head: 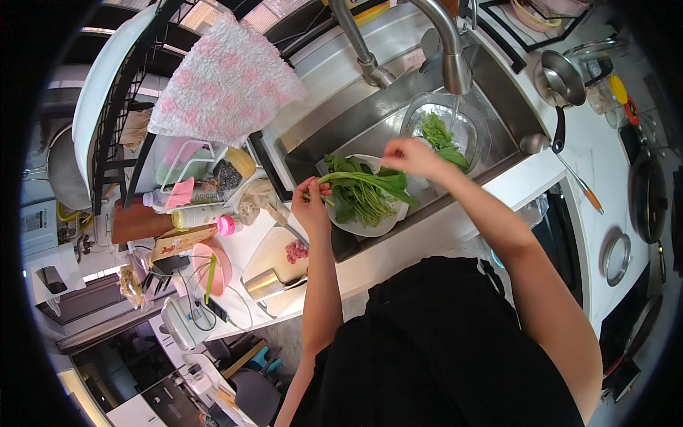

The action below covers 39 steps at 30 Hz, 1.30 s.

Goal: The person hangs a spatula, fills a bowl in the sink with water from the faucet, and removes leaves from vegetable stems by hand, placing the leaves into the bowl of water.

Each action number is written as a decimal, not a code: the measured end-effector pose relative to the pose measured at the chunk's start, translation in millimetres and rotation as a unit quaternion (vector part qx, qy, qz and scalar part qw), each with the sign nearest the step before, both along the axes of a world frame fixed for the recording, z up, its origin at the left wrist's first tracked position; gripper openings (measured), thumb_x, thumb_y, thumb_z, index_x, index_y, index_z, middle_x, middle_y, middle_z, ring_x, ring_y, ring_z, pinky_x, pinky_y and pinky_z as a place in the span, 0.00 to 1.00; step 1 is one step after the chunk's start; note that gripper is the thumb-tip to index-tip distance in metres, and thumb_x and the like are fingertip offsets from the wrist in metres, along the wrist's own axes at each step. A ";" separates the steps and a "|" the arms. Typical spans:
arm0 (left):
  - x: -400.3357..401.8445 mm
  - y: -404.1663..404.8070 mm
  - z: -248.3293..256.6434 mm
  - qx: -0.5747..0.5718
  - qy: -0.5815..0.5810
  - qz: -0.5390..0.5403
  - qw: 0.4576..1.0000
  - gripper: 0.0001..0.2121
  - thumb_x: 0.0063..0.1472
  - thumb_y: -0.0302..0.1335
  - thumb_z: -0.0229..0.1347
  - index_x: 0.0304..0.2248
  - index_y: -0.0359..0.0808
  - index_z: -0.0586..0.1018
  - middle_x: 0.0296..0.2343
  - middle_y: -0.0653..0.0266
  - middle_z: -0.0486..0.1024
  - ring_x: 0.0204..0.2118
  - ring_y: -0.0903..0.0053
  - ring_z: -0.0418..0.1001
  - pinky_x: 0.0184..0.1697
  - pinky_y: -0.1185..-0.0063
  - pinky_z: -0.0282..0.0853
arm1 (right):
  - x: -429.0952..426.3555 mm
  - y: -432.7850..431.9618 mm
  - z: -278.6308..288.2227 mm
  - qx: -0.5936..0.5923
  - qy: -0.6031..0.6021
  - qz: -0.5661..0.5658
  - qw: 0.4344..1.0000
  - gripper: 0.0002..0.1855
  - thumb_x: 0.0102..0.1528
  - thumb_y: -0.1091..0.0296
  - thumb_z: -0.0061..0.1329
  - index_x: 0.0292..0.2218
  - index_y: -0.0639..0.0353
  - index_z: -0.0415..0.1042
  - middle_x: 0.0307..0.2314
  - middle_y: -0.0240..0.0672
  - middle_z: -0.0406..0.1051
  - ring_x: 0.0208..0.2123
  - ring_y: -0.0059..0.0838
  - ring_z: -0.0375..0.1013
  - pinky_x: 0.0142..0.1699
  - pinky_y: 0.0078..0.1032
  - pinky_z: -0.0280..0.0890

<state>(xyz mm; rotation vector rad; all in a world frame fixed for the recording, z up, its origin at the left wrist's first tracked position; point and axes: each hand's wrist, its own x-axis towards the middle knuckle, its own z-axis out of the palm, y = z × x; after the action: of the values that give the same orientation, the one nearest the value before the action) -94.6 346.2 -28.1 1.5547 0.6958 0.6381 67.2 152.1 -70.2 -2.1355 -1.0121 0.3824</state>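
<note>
My left hand [311, 202] pinches a stalk of leafy greens [363, 179] by its stem end, its leaves pointing right. Below the stalk, a white plate [368, 230] at the sink's left end carries a heap of green leaves and stems [365, 208]. My right hand [408, 156] hovers above the sink, right of the stalk, fingers bent together; whether something small is between them cannot be told. Beyond it stands a clear bowl [477, 115] with water and torn greens [436, 131]. Water runs into that bowl from the metal faucet [457, 74].
Left of the sink, a cutting board [267, 248] bears raw meat [296, 251] and a cleaver [264, 285]. A pink-and-white towel [224, 80] hangs at upper left. On the right counter are a small saucepan [560, 80] and a ladle [535, 143].
</note>
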 end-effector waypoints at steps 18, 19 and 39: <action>10.0 26.0 -0.4 0.070 0.117 -0.126 0.983 0.07 0.55 0.28 0.53 0.30 0.33 0.74 0.16 0.70 0.69 0.18 0.88 0.64 0.19 0.88 0.58 | -20.5 35.4 5.2 0.087 -0.094 0.025 0.991 0.05 0.43 0.67 0.49 0.26 0.55 0.71 0.28 0.33 0.68 0.35 0.36 0.66 0.37 0.29 0.64; 11.3 26.0 0.0 0.070 0.117 -0.126 0.983 0.07 0.55 0.28 0.53 0.30 0.33 0.74 0.16 0.70 0.69 0.18 0.88 0.64 0.19 0.88 0.58 | -21.7 36.1 8.1 0.087 -0.094 0.025 0.992 0.05 0.43 0.67 0.49 0.26 0.55 0.71 0.28 0.33 0.68 0.35 0.36 0.66 0.37 0.29 0.64; 0.2 12.9 -13.7 -0.072 0.059 -0.062 0.994 0.09 0.58 0.28 0.49 0.29 0.29 0.71 0.17 0.64 0.69 0.16 0.85 0.63 0.20 0.87 0.59 | -31.6 38.8 -49.2 0.063 0.196 -0.228 0.952 0.09 0.46 0.67 0.42 0.26 0.62 0.71 0.20 0.46 0.69 0.24 0.44 0.69 0.31 0.33 0.63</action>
<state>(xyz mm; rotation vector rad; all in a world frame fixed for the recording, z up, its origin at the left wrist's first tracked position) -94.3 359.1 -41.8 1.4968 0.7121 0.3963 35.6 190.9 -119.4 -1.9930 -0.2957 0.4733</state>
